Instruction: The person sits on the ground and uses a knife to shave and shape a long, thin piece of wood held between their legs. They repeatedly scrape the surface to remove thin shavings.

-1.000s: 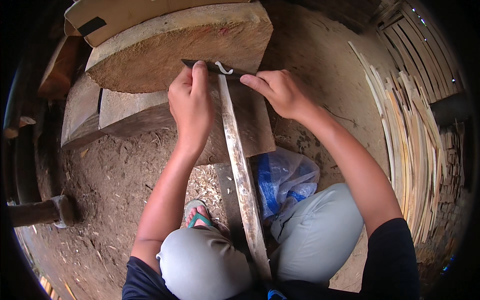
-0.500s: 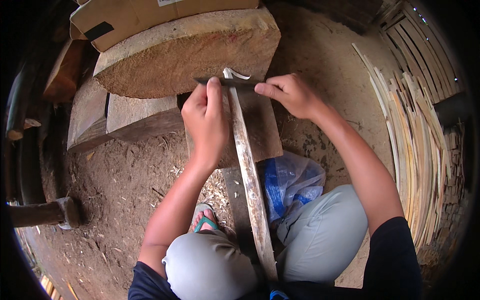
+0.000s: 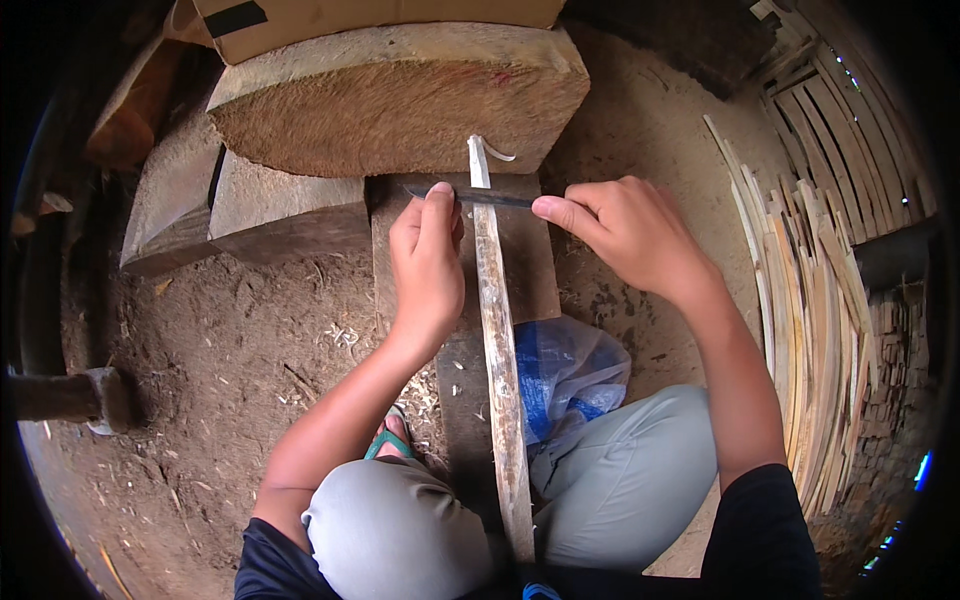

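A long pale wooden strip (image 3: 497, 340) runs from between my knees up over a dark plank (image 3: 525, 260) toward a big log slab (image 3: 400, 95). A dark blade (image 3: 480, 197) lies crosswise on the strip near its far end. My left hand (image 3: 428, 265) grips the blade's left end, thumb on top. My right hand (image 3: 625, 235) pinches the blade's right end with its fingers. A thin curled shaving (image 3: 497, 153) lifts off the strip's tip beyond the blade.
A pile of split pale slats (image 3: 810, 310) lies at the right. A blue plastic sheet (image 3: 570, 375) sits under the strip by my knee. Wood blocks (image 3: 260, 210) lie at the left, a hammer-like tool (image 3: 70, 395) at far left. Shavings litter the dirt floor.
Both hands and the blade have slid down the strip toward me, away from the log slab. More of the strip's tip and a curled shaving now show beyond the blade.
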A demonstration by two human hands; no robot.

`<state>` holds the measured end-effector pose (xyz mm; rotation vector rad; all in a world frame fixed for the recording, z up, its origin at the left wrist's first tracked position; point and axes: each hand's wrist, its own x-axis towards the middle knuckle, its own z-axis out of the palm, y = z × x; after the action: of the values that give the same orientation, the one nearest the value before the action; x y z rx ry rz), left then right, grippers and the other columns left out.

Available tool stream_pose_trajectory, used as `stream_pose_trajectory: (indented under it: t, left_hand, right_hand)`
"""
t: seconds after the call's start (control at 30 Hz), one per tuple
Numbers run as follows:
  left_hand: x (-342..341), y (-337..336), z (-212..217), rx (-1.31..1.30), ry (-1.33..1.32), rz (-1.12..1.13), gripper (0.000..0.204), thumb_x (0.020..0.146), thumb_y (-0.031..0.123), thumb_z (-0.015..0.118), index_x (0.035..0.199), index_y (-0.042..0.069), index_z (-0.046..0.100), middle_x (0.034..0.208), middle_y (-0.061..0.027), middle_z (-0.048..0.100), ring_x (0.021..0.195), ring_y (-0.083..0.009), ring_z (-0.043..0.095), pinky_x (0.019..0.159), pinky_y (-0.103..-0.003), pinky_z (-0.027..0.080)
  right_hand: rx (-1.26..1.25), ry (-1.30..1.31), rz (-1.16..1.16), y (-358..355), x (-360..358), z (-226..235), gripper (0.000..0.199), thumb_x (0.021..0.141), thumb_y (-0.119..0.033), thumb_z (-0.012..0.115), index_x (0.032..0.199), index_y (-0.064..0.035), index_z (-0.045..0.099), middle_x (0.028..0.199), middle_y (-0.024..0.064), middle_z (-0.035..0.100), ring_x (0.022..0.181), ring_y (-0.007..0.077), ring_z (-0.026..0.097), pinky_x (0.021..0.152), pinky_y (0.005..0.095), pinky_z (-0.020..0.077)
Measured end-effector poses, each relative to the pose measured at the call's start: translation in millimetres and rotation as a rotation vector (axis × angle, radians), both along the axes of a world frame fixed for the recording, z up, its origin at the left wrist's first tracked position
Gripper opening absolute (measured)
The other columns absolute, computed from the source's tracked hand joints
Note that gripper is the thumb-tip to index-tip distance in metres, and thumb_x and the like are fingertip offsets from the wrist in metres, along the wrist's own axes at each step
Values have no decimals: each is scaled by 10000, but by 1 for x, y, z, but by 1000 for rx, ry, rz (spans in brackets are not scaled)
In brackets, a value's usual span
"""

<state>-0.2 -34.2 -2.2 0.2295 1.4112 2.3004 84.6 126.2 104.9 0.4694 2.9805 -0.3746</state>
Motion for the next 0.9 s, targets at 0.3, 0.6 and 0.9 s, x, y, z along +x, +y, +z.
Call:
stream_pose_trajectory:
  t: [0.3,0.6,0.9]
  left_hand:
    - [-10,1,4,-146,74,6,431,1057,299,462,681,89,436,632,38,394,584,-66,336,532,-286,278]
    - [-5,1,-8,-48,76,18,352,1031,356,511,751,160,427,667,79,366,574,-35,300,511,-252,232]
    - [-25,8,-5,-74,141,63,332,1026,355,508,759,168,444,668,83,356,573,-42,300,519,-254,225]
  right_hand:
    - [37,172,75,3,-2,-16,638,975,-548,554,655,4,575,547,207,458,510,383,460,527,453,366]
    - [181,235,137,11,-6,-21,596,948,-566,569,656,-49,631,568,169,571,582,401,592,561,478,451]
    - [258,282,122,7,-18,-24,608,943,-591,549,661,-65,665,608,167,640,628,393,664,602,495,528]
